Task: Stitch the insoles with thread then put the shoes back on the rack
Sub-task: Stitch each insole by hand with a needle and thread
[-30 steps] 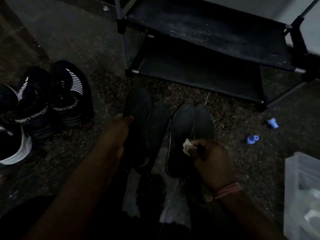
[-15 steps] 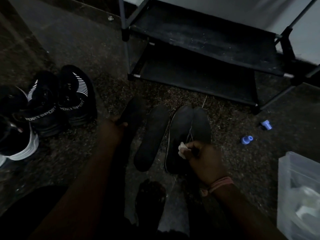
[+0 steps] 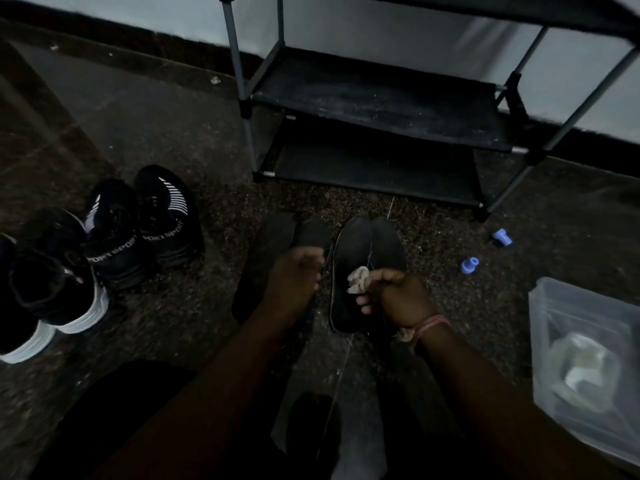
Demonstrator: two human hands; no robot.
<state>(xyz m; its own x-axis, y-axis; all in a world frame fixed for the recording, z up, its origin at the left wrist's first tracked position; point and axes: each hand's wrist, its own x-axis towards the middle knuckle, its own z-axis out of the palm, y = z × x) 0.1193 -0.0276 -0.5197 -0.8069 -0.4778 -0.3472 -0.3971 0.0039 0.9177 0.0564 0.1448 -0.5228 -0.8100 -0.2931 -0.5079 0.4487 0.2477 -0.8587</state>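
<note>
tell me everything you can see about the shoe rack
The shoe rack stands upright on the dark floor against a pale wall, beyond the insoles. It has thin grey metal poles joined by black corner connectors, and two black, fabric-looking shelves, dusty and bare; an upper tier's edge shows at the top right. Neither hand touches it.

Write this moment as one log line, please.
stage: stitching | right hand: pinches pale thread wad | left hand: over dark flat insoles | black rack: no shoes
</note>
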